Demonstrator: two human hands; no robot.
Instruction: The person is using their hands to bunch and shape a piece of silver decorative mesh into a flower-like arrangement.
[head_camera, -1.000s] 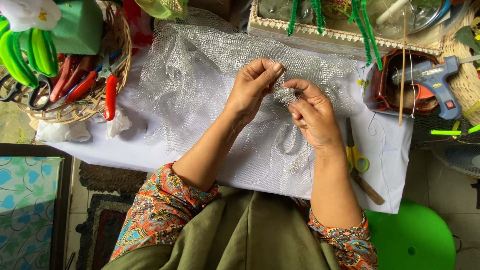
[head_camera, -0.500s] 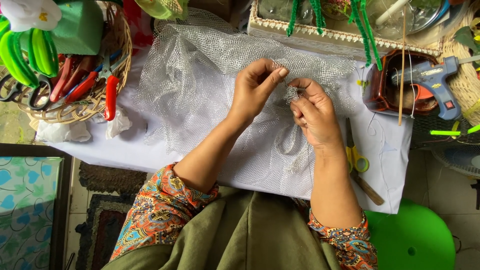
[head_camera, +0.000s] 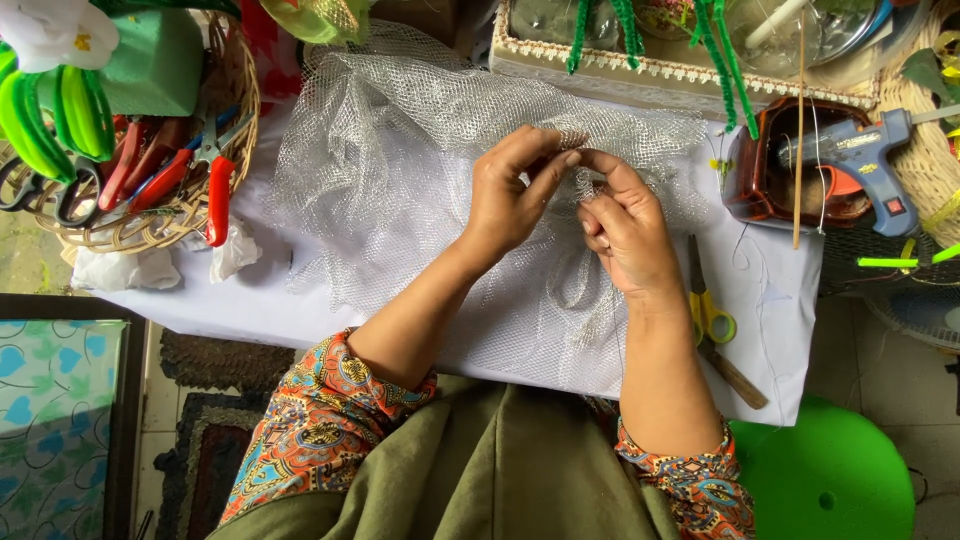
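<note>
The tabletop, covered in white, fills most of the view. Across its middle spreads a big sheet of silvery mesh netting, rumpled and bunched toward the far edge. To the left sits a wicker basket crowded with red-handled and green-handled tools. On the right a blue glue gun rests over a brown container. Both hands meet over the netting's centre: the left hand and the right hand are close together, fingertips pinching a small gathered fold of the mesh between them. Just right of the right wrist lie yellow-handled scissors, beside a wooden stick.
</note>
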